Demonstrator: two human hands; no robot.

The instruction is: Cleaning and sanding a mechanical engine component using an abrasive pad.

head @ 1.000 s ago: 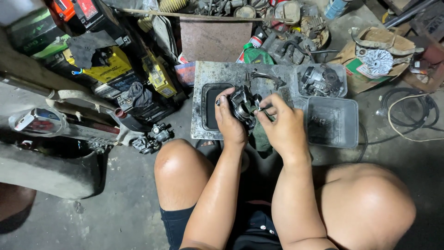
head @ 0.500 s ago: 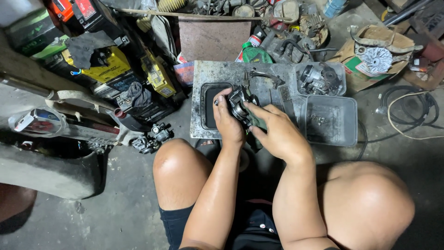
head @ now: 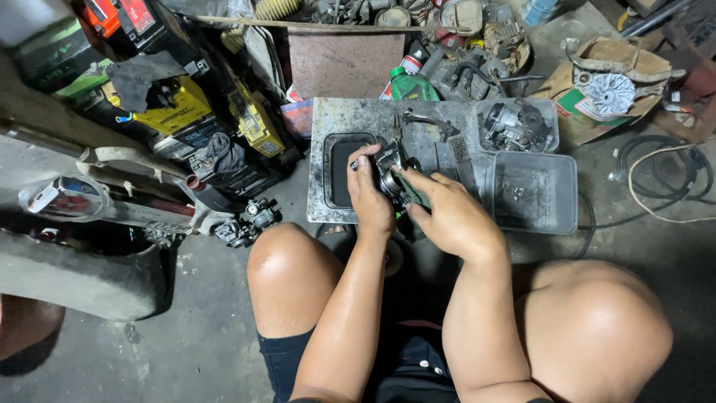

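Over the near edge of the grey metal tray [head: 350, 116], head view: left hand [head: 371, 195] clamped round a small dark metal engine part [head: 391, 173]; right hand [head: 447, 216] pinches its side. Probably heavy, rigid, oily; best held by the body.

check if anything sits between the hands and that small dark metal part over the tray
Nothing visible does. The left hand grips the small dark metal part directly, and the right hand touches it from the other side, above the metal tray.
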